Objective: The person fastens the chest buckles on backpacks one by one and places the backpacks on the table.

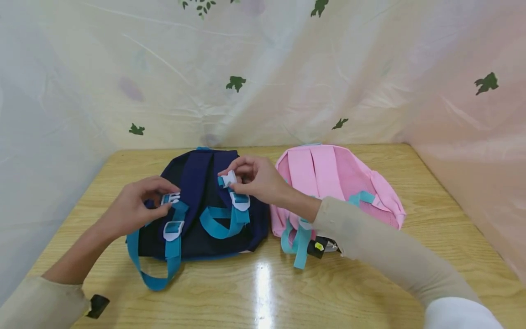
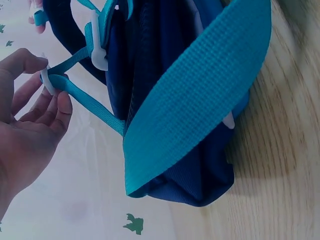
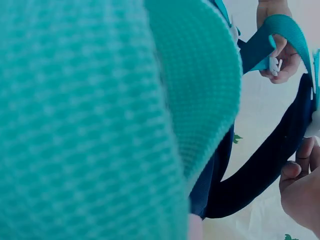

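Note:
A navy backpack [image 1: 197,237] lies on the table with its shoulder straps facing up. My left hand [image 1: 135,203] pinches a white pronged buckle half [image 1: 170,198] on a teal strap, over the backpack's left side. In the left wrist view, that buckle half [image 2: 47,81] sits between thumb and fingers. To the right, my right hand [image 1: 263,180] pinches the white socket half of the buckle [image 1: 228,178] on a short teal strap. The two halves are apart. White strap adjusters [image 1: 173,230] sit on both teal straps below the hands.
A pink backpack [image 1: 320,173] lies right of the navy one, partly behind my right forearm. Its light teal strap [image 1: 302,244] hangs toward the front. Teal strap loops [image 1: 154,281] trail over the wooden table [image 1: 213,297]. A pale patterned curtain [image 1: 267,91] stands behind.

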Available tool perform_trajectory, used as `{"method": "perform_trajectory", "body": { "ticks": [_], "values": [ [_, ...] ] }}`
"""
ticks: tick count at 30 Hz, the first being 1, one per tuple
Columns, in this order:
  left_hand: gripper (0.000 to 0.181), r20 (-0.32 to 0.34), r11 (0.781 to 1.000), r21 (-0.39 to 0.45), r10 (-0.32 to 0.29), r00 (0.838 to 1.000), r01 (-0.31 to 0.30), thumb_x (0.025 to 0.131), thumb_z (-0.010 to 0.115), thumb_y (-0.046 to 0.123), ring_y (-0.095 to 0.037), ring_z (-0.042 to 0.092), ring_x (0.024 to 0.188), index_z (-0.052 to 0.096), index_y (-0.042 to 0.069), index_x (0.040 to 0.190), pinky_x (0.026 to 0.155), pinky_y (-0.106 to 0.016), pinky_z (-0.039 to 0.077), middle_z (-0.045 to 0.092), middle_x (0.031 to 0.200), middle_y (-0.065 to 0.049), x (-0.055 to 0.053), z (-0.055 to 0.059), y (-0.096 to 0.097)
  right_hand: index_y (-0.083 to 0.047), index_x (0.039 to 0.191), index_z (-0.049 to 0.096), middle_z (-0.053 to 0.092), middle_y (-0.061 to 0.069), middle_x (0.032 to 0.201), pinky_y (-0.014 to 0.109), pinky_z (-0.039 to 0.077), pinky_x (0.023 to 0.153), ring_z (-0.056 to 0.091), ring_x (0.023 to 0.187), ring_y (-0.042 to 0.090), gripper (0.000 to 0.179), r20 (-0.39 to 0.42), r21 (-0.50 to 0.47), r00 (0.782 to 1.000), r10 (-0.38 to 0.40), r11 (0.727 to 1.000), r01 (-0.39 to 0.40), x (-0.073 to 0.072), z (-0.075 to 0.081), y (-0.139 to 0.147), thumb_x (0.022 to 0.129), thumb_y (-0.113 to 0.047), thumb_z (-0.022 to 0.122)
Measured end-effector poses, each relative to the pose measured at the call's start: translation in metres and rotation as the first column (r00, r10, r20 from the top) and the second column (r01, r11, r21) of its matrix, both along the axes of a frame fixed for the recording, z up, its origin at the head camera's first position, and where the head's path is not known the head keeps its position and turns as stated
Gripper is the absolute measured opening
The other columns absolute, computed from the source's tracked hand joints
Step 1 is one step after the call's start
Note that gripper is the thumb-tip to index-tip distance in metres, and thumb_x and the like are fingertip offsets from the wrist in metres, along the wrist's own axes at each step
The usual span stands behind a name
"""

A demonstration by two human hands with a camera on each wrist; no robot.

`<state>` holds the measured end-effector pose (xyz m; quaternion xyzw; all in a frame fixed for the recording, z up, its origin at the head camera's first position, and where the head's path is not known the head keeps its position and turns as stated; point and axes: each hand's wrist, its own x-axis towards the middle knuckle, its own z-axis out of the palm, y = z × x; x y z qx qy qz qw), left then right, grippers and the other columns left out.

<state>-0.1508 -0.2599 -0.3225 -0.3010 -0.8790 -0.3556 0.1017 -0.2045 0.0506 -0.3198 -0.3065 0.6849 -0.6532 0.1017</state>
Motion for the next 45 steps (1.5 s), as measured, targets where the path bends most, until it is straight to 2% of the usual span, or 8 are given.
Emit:
{"method": "perform_trajectory", "body": {
  "ticks": [4,10,15,19,24,30,37,45],
  "values": [
    [0.034,0.023,0.997,0.074,-0.017,1.0,0.015,0.084,0.073,-0.017,-0.01,0.054,0.074,0.074,-0.001,0.114,0.064,-0.018,0.048,0.069,0.107,0.001,-0.001,-0.001,0.004,0.008,0.108,0.061,0.07,0.028,0.122,0.02,0.044,0.068,0.072,0.106,0.021,0.02,-0.046,-0.089,0.999,0.014,0.996,-0.018,-0.001,0.0,-0.003,0.09,0.016,0.066],
    [0.03,0.082,0.983,0.179,-0.054,0.995,0.039,0.089,0.068,-0.017,-0.002,0.064,0.095,0.072,-0.006,0.117,0.085,-0.011,0.052,0.068,0.111,0.01,0.0,0.001,0.011,0.013,0.113,0.063,0.073,0.028,0.113,0.022,0.036,0.058,0.068,0.085,0.011,0.021,-0.137,-0.098,0.99,0.039,0.994,-0.053,-0.005,-0.001,-0.005,0.092,0.014,0.064],
    [0.025,0.109,0.975,0.221,-0.063,0.992,0.037,0.093,0.068,-0.012,-0.004,0.067,0.095,0.071,-0.01,0.118,0.085,-0.012,0.052,0.068,0.11,0.008,-0.002,0.001,0.017,0.011,0.119,0.068,0.075,0.022,0.106,0.023,0.043,0.059,0.061,0.075,0.014,0.024,-0.23,0.031,0.97,0.077,0.997,-0.072,-0.006,-0.005,-0.002,0.094,0.008,0.066],
    [0.027,0.097,0.97,0.241,-0.069,0.993,0.044,0.09,0.069,-0.016,-0.008,0.062,0.088,0.072,-0.008,0.116,0.083,-0.012,0.052,0.07,0.108,0.008,-0.004,-0.001,0.022,0.008,0.121,0.07,0.075,0.016,0.106,0.025,0.049,0.065,0.063,0.085,0.013,0.027,-0.301,0.148,0.948,0.101,0.987,-0.058,-0.005,-0.008,0.0,0.094,0.003,0.071],
    [0.024,0.119,0.968,0.251,-0.06,0.991,0.029,0.09,0.071,-0.013,-0.01,0.064,0.085,0.073,-0.005,0.113,0.082,-0.015,0.054,0.073,0.107,0.005,-0.006,-0.003,0.027,0.006,0.12,0.072,0.076,0.013,0.106,0.026,0.052,0.066,0.064,0.084,0.01,0.029,-0.369,0.214,0.923,0.114,0.976,-0.035,-0.004,-0.013,-0.001,0.092,0.0,0.076],
    [0.017,0.162,0.969,0.245,-0.008,0.987,-0.033,0.09,0.075,-0.007,-0.008,0.07,0.084,0.075,-0.003,0.107,0.081,-0.016,0.057,0.075,0.101,-0.002,-0.006,-0.006,0.03,0.004,0.108,0.073,0.075,0.012,0.099,0.027,0.058,0.071,0.069,0.082,0.009,0.021,-0.312,0.206,0.947,0.072,0.978,-0.007,-0.001,-0.018,-0.005,0.088,0.0,0.08],
    [0.015,0.217,0.954,0.293,0.004,0.976,-0.069,0.089,0.077,-0.006,-0.009,0.071,0.09,0.077,-0.005,0.103,0.083,-0.018,0.057,0.076,0.102,0.0,-0.006,-0.007,0.031,0.007,0.104,0.073,0.076,0.016,0.097,0.036,0.063,0.073,0.074,0.074,0.018,0.017,-0.146,0.152,0.987,0.064,0.988,-0.041,0.003,-0.018,-0.008,0.088,0.004,0.079],
    [0.022,0.271,0.951,0.303,-0.027,0.962,-0.059,0.09,0.074,-0.01,-0.006,0.072,0.096,0.073,-0.009,0.112,0.087,-0.018,0.056,0.073,0.108,0.005,-0.005,-0.006,0.029,0.007,0.11,0.074,0.075,0.017,0.11,0.033,0.062,0.083,0.073,0.098,0.018,0.024,-0.102,0.194,0.992,0.071,0.98,-0.05,0.003,-0.018,-0.007,0.087,0.007,0.078]
  ]
}}
